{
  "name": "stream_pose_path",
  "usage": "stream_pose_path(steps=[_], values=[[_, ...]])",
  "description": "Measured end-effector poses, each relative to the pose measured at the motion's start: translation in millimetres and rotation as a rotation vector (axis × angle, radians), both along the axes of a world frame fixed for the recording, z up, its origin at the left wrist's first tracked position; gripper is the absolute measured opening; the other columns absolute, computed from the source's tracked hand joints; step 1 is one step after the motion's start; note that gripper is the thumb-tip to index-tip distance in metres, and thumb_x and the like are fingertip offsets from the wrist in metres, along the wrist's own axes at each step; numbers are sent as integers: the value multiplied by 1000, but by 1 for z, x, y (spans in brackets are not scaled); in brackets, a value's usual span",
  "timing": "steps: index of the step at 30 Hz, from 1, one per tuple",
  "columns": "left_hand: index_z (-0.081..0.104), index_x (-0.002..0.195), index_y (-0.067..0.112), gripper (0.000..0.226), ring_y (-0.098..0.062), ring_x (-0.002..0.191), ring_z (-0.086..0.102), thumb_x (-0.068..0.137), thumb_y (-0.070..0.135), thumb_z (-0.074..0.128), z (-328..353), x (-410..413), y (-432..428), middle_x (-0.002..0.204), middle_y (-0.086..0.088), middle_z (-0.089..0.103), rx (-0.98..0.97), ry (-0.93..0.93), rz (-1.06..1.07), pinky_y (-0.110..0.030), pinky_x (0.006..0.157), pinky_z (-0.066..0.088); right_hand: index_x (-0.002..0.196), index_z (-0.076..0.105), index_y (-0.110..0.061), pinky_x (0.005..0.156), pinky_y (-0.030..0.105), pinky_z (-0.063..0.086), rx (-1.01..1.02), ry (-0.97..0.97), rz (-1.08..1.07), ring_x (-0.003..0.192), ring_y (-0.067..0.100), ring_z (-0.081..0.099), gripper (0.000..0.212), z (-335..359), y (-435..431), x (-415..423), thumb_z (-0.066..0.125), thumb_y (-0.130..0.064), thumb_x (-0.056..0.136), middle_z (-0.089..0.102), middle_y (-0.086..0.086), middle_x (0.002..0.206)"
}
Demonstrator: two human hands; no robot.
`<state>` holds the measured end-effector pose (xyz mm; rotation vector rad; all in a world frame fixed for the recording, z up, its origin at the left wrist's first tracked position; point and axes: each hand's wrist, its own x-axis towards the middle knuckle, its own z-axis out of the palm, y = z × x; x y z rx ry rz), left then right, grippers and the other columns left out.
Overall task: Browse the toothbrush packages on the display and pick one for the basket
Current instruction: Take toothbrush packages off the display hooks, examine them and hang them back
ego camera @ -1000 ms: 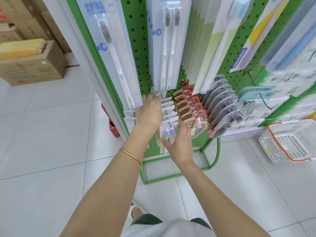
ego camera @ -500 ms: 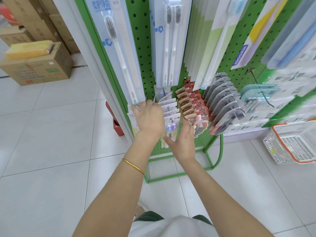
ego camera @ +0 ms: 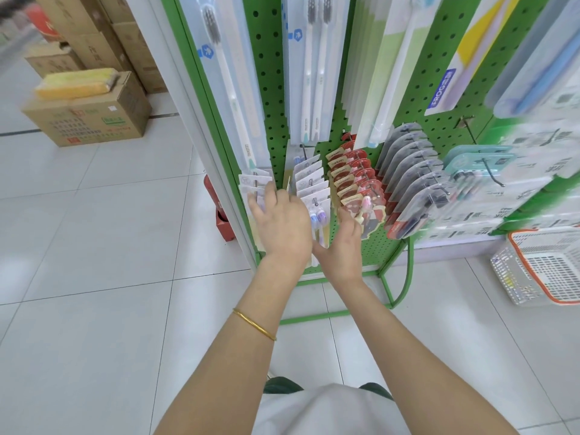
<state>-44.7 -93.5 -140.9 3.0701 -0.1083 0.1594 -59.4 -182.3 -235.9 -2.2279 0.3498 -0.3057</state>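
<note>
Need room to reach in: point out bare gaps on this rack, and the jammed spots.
Bare pegboard runs between the single-brush pack and the twin pack; another patch surrounds the empty hook. Jammed together: white cards, red packs and grey packs.

Green pegboard rack (ego camera: 266,73) stands centre: long clear toothbrush packs (ego camera: 314,67) hang along top row, small white card packs (ego camera: 310,180) on hooks just below, red-topped card packs (ego camera: 354,174) right of those, grey blister packs (ego camera: 408,171) further right. White mesh plastic basket w/ orange rim (ego camera: 505,274) sits on floor by rack's right foot; brown cardboard box (ego camera: 91,117) on floor well left, yellow sponge block (ego camera: 75,84) on top. Left hand (ego camera: 282,224) is before the white packs, right hand (ego camera: 340,249) just beside, under red-topped ones.
</note>
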Motion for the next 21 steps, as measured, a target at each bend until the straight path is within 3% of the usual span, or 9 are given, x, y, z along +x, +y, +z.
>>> stream_pose_path(steps=[8,10,13,15,17,19,21], values=[[53,121,6,38,-29,139,20,85,1,45,-10,-40,-1,139,-10,42,-98,40,58,-45,115,13,144,26,0,102,26,28,-7,4,38,130,29,33,88,-1,-9,-21,78,-19,76,38,18,140],[54,119,5,37,-30,130,34,85,-3,44,-14,-51,1,134,-9,44,-216,53,76,-40,109,23,144,25,0,99,23,28,9,23,45,128,28,34,82,-2,-11,-28,74,-14,80,38,17,139],[55,115,0,36,-33,105,54,84,-10,42,-14,-67,4,128,-12,46,-474,40,68,-40,89,42,142,31,-3,93,15,25,80,70,51,127,23,36,64,1,-19,-37,62,-6,86,38,14,139],[54,120,0,41,-30,103,55,84,-12,40,-17,-75,6,131,-9,45,-655,24,64,-35,87,44,139,39,-5,100,19,27,129,97,77,127,22,39,52,4,-26,-41,56,-6,89,41,12,138],[54,125,4,43,-24,103,54,87,-10,41,-19,-79,6,129,-5,47,-775,6,77,-19,86,37,135,46,-4,104,25,29,181,101,122,126,21,43,42,10,-31,-45,52,-9,93,47,11,133],[57,124,8,40,-17,92,54,89,-5,44,-21,-79,4,119,-2,52,-911,-7,102,-11,79,35,128,53,-5,98,24,34,237,98,167,117,20,49,33,17,-34,-49,49,-14,97,54,9,125],[61,121,12,35,-12,80,54,90,0,48,-22,-76,-1,101,4,57,-1048,-14,140,-9,69,40,116,61,-7,81,17,37,307,98,203,99,14,53,24,23,-41,-54,47,-17,98,60,3,108]])
